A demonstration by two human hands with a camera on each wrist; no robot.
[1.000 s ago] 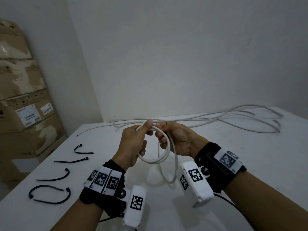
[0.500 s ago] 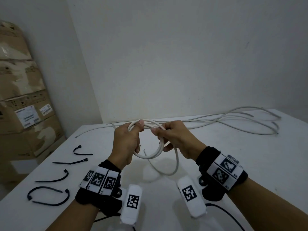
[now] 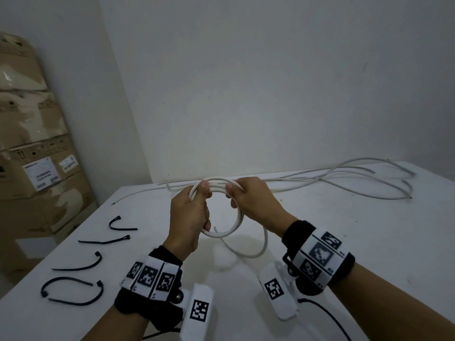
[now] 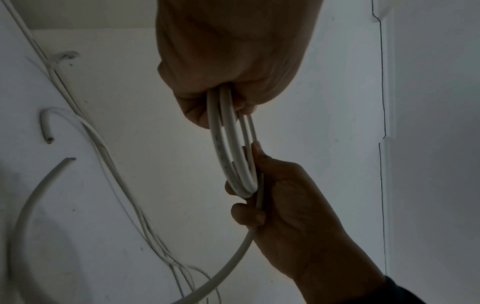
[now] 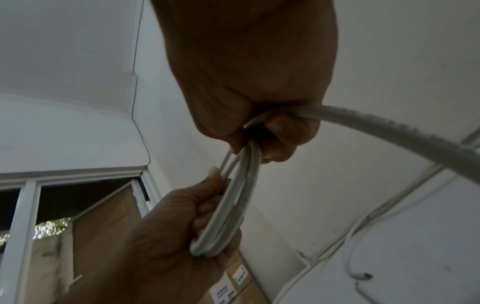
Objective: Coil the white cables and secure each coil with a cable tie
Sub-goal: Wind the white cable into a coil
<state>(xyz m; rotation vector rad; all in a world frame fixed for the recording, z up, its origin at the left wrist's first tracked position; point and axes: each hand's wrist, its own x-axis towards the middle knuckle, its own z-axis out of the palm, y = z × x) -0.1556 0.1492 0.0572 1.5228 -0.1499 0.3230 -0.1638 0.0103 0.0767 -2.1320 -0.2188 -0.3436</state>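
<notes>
Both hands hold a small coil of white cable (image 3: 231, 230) above the white table (image 3: 344, 242). My left hand (image 3: 192, 217) grips the coil's left side, thumb on top of the loops (image 4: 226, 144). My right hand (image 3: 251, 200) pinches the loops at the top right (image 5: 244, 185). The cable's loose tail (image 3: 256, 252) sags in a loop below the coil, and its cut end (image 3: 215, 228) shows inside the ring. More white cables (image 3: 344, 178) lie uncoiled along the table's far edge. Several black cable ties (image 3: 73, 289) lie on the table at the left.
Stacked cardboard boxes (image 3: 37, 156) stand against the wall left of the table. A white wall (image 3: 246, 82) rises just behind the far edge. Loose cable ends (image 4: 48, 127) lie on the table surface beneath the hands.
Another turn has been laid onto the coil. Both hands moved up and away from me, and the hanging tail has grown shorter.
</notes>
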